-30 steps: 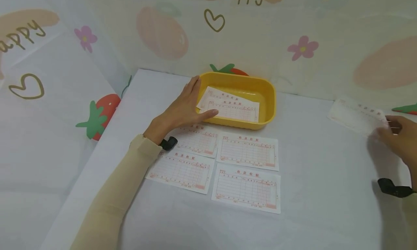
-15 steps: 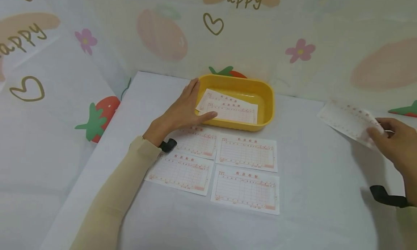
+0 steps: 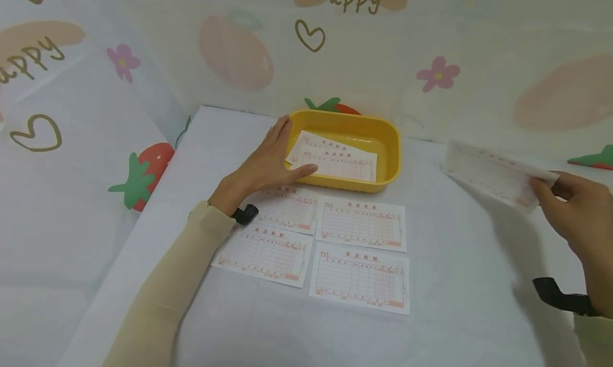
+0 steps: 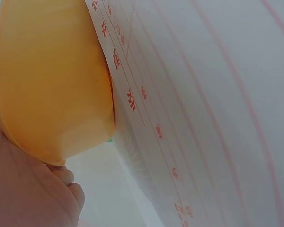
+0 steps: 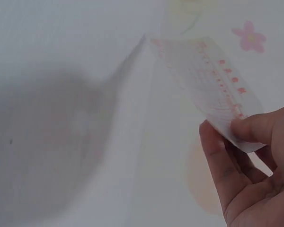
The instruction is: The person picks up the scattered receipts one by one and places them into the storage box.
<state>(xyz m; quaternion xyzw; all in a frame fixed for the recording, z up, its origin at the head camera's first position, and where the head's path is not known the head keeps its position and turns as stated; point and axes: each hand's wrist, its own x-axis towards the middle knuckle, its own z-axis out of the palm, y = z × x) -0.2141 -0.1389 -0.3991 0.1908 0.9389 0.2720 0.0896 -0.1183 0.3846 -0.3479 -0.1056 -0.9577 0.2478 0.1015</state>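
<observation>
While the left hand [image 3: 270, 162] lies against the left end of the yellow tray [image 3: 390, 143], its fingers are straight and together along the rim and the thumb reaches over the edge onto the slips in the tray [image 3: 335, 159]; it presses rather than grips, and it has not shifted over the last second. From the left wrist camera the tray's yellow wall [image 4: 47, 80] fills the view with a printed sheet right beside it. Just in front of the tray, four more slips on the table [image 3: 356, 223] lie flat in two rows of two, touching or nearly touching at their edges, on the white table [image 3: 460, 303]; they sit where they sat before.

Further right is the thing that has moved. The right hand [image 3: 572, 215] pinches one loose slip [image 3: 488, 173] by its right end, thumb on one face and the curled fingers behind it, as the right wrist view shows with the slip [image 5: 213, 90] sticking out from the fingertips [image 5: 248, 127]. A second ago that slip hung near the right edge of the table; now it has come inward and a little lower, held clear of the surface with its free end pointing at the tray, yet well apart from it. I would judge that the slip is being carried across to join the ones in the tray, while the other hand steadies the tray for it.
</observation>
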